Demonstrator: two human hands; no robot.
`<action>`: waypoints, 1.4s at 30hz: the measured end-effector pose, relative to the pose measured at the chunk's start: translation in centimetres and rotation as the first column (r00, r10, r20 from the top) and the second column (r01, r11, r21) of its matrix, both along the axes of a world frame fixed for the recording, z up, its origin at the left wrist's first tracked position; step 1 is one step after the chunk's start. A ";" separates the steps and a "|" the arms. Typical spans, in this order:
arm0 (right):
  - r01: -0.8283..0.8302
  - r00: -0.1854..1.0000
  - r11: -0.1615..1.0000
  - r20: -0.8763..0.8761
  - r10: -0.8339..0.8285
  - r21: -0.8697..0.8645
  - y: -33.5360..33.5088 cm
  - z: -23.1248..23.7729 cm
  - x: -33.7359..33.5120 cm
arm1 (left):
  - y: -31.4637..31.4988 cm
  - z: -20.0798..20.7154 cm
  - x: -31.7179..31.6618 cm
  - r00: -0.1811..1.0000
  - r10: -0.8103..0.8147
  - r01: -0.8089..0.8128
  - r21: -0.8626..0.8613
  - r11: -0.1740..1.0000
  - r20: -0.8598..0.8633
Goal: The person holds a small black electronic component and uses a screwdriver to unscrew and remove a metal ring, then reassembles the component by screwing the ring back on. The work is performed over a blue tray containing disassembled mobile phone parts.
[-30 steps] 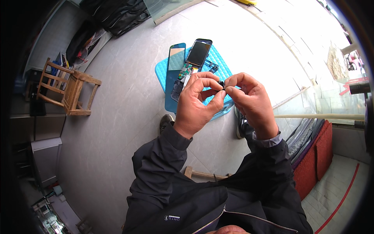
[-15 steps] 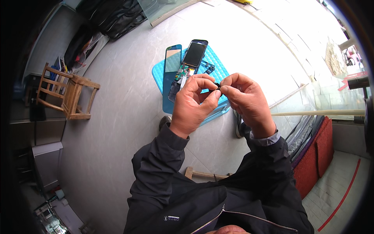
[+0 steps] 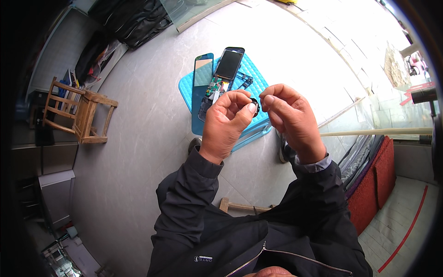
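Between the thumb and fingers of my left hand (image 3: 226, 121) is a small black rounded part (image 3: 255, 107), its kind too small to make out. Just to its right, my right hand (image 3: 293, 117) has thumb and forefinger pinched together, apart from the part; anything between the tips is too small to see. Beyond my hands an opened device with a dark screen (image 3: 229, 63) and a green circuit board (image 3: 214, 86) lies on a blue stool (image 3: 185, 87). A long dark glossy panel (image 3: 201, 92) lies along its left side, and a small black bracket-like piece (image 3: 247, 82) on its right.
A wooden chair (image 3: 87, 115) stands on the tiled floor at left. Dark bags (image 3: 134, 21) are at the upper left, beside a glass panel (image 3: 189, 11). To the right are a red mat (image 3: 373, 184) and a pale pole (image 3: 376, 133). A wooden bar (image 3: 244, 207) shows between my legs.
My right fingers have come away from the small black part and now sit a little to its right. My left hand still holds it, and more of it shows.
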State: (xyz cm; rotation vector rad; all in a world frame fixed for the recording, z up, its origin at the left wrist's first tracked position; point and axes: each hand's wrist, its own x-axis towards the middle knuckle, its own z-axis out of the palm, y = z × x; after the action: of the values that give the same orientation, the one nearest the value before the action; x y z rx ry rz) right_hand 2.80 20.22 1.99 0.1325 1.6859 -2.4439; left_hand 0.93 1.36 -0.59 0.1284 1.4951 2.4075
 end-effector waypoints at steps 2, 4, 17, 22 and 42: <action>0.071 0.994 0.997 -0.083 -0.070 0.009 0.4 0.5 -0.1 | 0.0 0.0 0.0 0.999 0.009 -0.010 0.027 1.000 0.037; 0.131 0.976 0.991 -0.172 -0.131 -0.015 1.0 1.3 -0.1 | -0.1 -0.1 -0.1 0.999 0.010 -0.012 0.037 0.999 0.052; 0.413 0.505 0.883 -0.863 -0.018 0.223 0.3 3.0 0.7 | 0.4 -0.1 0.0 0.998 0.014 -0.015 0.022 1.000 0.068; 0.407 0.502 0.878 -0.865 0.015 0.251 0.0 2.8 0.6 | 0.4 0.1 0.1 0.998 -0.001 -0.001 0.033 0.999 0.063; 0.411 0.519 0.867 -0.854 0.031 0.281 -0.3 2.4 0.4 | 0.3 0.4 0.3 1.000 -0.015 0.015 -0.012 1.000 0.027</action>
State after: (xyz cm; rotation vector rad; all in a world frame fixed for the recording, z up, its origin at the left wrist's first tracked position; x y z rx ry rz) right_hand 3.22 19.91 4.38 -1.0643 2.7557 -2.3164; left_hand 1.19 1.62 -0.17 0.1041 1.4918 2.3782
